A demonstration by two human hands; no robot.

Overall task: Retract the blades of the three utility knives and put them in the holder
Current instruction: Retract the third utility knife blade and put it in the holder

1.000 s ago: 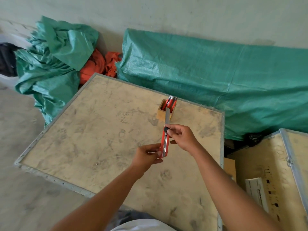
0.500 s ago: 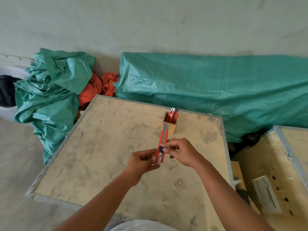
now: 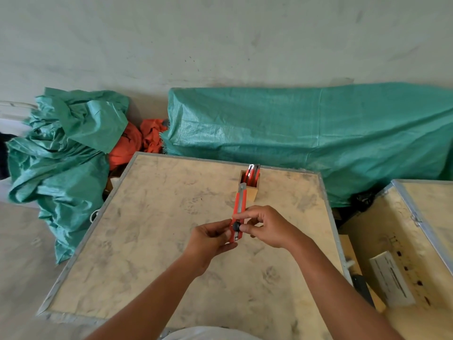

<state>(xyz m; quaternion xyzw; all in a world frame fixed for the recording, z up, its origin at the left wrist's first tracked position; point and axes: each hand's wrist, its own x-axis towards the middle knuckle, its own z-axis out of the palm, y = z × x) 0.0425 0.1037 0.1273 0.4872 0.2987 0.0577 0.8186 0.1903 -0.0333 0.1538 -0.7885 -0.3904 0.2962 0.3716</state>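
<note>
Your left hand (image 3: 210, 238) pinches the near end of the red utility knife (image 3: 239, 212) while your right hand (image 3: 266, 227) fingers close on its black slider (image 3: 236, 226). A sliver of blade may remain out at the far tip; dropped into the wooden holder (image 3: 253, 191) unlocked, it could creep out or snag the two knives (image 3: 251, 173) inside.

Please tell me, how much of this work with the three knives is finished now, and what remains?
Done: two knives already stand in the holder. In hand: the left hand grips the third knife while the right hand fingers sit at its black slider; hardly any blade shows past the tip, so it looks retracted or nearly so. Left: put this knife into the holder.
</note>
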